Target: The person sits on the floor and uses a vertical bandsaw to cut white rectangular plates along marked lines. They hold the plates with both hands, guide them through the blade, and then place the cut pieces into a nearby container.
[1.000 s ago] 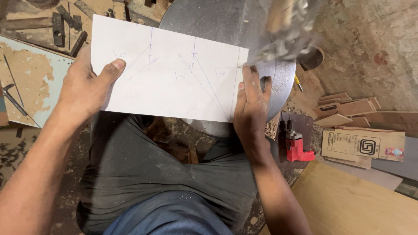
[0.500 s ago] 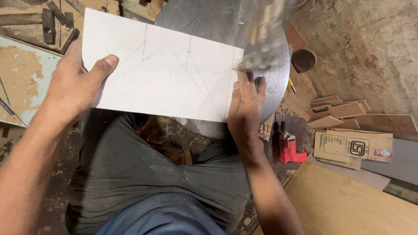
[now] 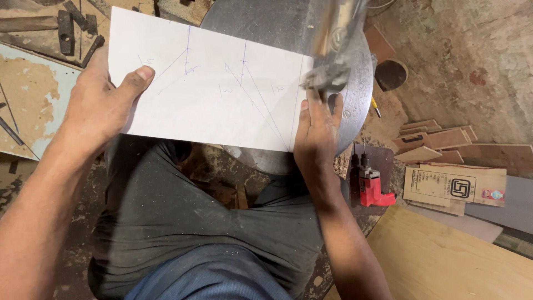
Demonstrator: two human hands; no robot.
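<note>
A white rectangular panel marked with thin blue pencil lines [image 3: 214,83] is held flat by both hands. The left hand [image 3: 102,108] is closed on the panel's left edge, its thumb [image 3: 136,80] pressed on the top face and its fingers hidden beneath. The right hand [image 3: 317,130] lies flat at the panel's right edge, fingers spread and pressing down rather than clamping. The panel rests on a round grey metal machine table [image 3: 355,105], its right end just under a blurred metal machine head [image 3: 333,50].

The step in hand appears to be the lining-up of the panel's marked lines with the machine head. The next move would call for steady pressure from both hands, with the right fingertips, already very near the head, kept out of its path.

The machine head is smeared by motion, so its kind and any blade cannot be made out. The left fingers are hidden, and the pencilled marks are too faint to follow fully. Beyond the table, a red power drill [image 3: 373,186], offcuts of brown wood [image 3: 438,139] and a pale plywood sheet [image 3: 461,261] lie on the floor, the sheet cut off by the frame.
</note>
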